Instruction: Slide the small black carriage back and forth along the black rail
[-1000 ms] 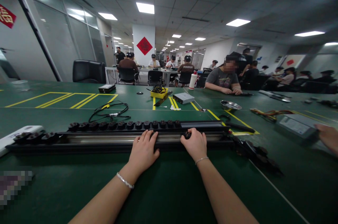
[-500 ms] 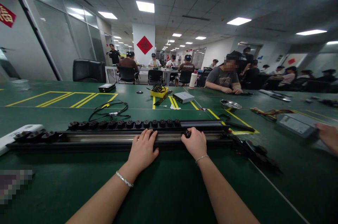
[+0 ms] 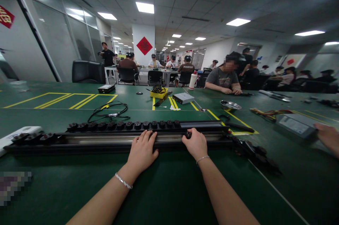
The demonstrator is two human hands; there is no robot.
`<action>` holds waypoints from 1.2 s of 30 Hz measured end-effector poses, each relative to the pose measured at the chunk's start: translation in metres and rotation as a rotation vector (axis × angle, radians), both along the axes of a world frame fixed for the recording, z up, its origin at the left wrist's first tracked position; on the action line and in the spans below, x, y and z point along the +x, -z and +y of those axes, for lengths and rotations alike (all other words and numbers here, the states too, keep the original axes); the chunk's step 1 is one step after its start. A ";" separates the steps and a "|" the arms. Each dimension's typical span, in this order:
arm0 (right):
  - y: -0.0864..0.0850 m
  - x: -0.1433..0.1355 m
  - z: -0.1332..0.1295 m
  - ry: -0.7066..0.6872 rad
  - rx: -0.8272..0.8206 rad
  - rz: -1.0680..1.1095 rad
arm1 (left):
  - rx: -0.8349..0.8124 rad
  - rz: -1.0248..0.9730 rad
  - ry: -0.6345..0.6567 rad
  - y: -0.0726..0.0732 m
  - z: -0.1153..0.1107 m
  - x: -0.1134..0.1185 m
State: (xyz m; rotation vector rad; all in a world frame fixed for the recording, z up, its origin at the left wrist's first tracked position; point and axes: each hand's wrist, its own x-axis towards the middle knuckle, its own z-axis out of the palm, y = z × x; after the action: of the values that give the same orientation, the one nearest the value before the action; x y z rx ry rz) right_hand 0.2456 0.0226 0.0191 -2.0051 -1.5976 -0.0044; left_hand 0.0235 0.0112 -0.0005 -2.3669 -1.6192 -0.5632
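A long black rail with a metallic channel (image 3: 103,138) lies across the green table in front of me. My left hand (image 3: 143,148) rests on its middle with the fingers spread, holding nothing. To the right, my right hand (image 3: 195,143) pinches a small black round part (image 3: 188,135) over the channel. Several black knobbed pieces (image 3: 120,125) sit in a row on a second rail just behind. More such pieces (image 3: 47,138) stand at the left end of the near rail, and a dark cluster of them (image 3: 255,152) lies beyond its right end.
Behind the rails are a black cable (image 3: 107,112), a yellow box (image 3: 159,93), a grey box (image 3: 183,98) and a metal bowl (image 3: 230,105). At the right, another person's hand (image 3: 328,135) touches a grey power supply (image 3: 296,125). A white device (image 3: 22,135) lies at the left.
The view has shifted very slightly. Both my hands keep nearly the same places on the rail, the right one with the same small part.
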 end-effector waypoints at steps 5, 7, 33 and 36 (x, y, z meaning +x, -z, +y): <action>-0.002 0.000 -0.002 0.001 -0.006 0.012 | -0.002 0.000 -0.003 0.000 0.000 0.001; -0.002 0.000 -0.002 -0.004 0.002 0.017 | -0.001 -0.001 -0.005 0.000 0.000 0.001; -0.001 0.008 -0.002 -0.012 0.032 -0.110 | -0.017 -0.012 0.009 -0.002 0.000 0.001; -0.001 0.010 -0.001 0.005 0.012 -0.083 | -0.016 -0.016 0.009 -0.002 0.000 0.001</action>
State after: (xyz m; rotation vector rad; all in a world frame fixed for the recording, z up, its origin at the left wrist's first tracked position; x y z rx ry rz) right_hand 0.2557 0.0215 0.0202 -2.0237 -1.6400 -0.0994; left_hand 0.0241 0.0109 0.0011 -2.3887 -1.6262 -0.5739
